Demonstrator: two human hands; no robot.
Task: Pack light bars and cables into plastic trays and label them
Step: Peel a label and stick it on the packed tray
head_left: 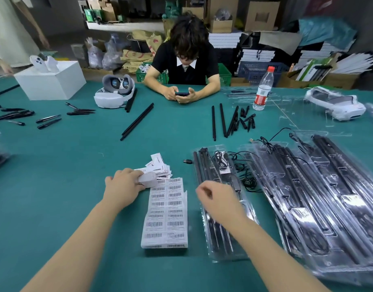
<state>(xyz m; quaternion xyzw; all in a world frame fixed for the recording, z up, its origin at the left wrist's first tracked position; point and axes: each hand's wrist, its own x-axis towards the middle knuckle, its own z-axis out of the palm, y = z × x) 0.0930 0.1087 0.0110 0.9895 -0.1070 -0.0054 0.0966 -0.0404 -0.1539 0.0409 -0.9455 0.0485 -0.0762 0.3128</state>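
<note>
Across the green tabletop point(76, 157) from me a person point(186, 57) in a black top sits at the far edge, bent over a phone point(182, 94). A clear water bottle point(263, 89) with a red cap stands toward the far right. A white headset point(115, 92) rests near the far left — beside it a white box point(51, 81) with controllers point(43, 63) on top. Another white headset point(337, 103) lies at the right edge. Behind the table — cardboard boxes point(261, 15) and a blue crate point(259, 70).
</note>
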